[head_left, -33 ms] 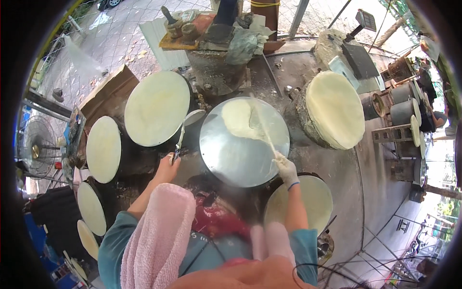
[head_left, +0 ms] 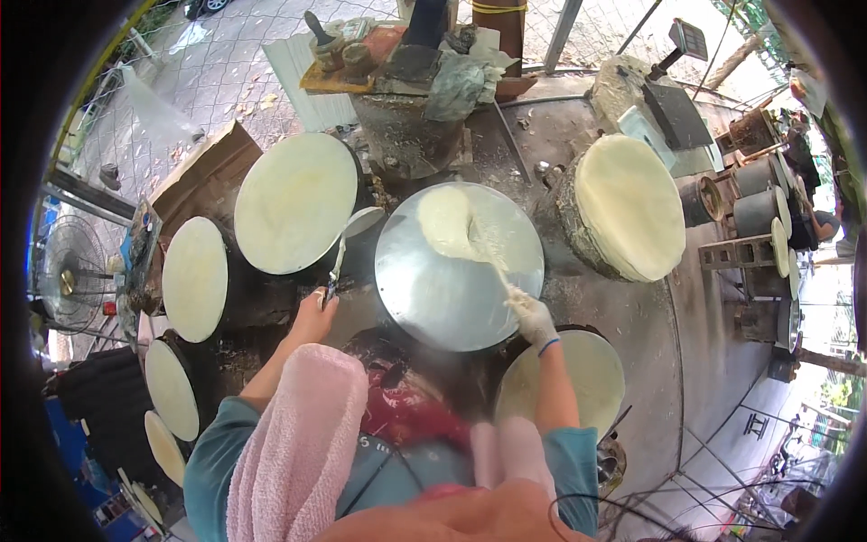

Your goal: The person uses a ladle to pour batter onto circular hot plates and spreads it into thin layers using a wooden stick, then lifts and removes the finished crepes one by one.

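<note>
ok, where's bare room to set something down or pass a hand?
Floor below the right-hand pale-topped drum, right of the lower-right disc; also the round metal plate's lower-left part, below the batter. Crowded: left side, pale discs close together, and around the right hand.

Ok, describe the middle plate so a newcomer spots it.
Start at the grimy barrel, top centre. Below in the picture lies the round plate, under the stick in the gloved right hand. Unlike the pale discs around it, it shows mostly bare silver.
</note>
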Demonstrator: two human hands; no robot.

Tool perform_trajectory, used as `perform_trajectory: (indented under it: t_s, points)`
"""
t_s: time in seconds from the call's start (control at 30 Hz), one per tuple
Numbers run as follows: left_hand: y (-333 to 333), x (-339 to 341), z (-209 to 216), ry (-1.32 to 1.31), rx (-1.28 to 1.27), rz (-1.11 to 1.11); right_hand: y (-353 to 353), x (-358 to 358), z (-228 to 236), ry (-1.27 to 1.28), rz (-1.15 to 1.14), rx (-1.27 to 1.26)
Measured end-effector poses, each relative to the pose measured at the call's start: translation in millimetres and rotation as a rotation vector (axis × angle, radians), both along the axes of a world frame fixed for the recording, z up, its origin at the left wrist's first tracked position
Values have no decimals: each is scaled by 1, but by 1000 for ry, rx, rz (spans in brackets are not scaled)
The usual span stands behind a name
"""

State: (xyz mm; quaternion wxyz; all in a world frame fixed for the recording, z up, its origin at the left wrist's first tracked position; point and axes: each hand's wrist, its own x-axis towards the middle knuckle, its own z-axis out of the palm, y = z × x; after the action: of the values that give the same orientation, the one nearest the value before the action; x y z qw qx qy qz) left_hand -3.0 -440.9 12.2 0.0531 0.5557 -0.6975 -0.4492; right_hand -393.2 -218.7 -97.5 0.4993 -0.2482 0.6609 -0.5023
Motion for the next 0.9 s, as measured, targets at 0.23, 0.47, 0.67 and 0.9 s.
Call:
perform_trajectory:
  t_s: [0.23, 0.47, 0.67, 0.9]
  points:
    - [12, 23, -8, -10, -71, 55, -4, 20, 27, -139, 210, 19]
    - [-20, -8, -15, -33, -284, -133, -34, -12, 40, -51, 323, 261]
    - [-44, -37, -28, -181, -272, -267, 12, -25, 24, -53, 375, 105]
    - [-33, -22, -16, -441, -379, -527, -39, 10, 63, -45, 353, 360]
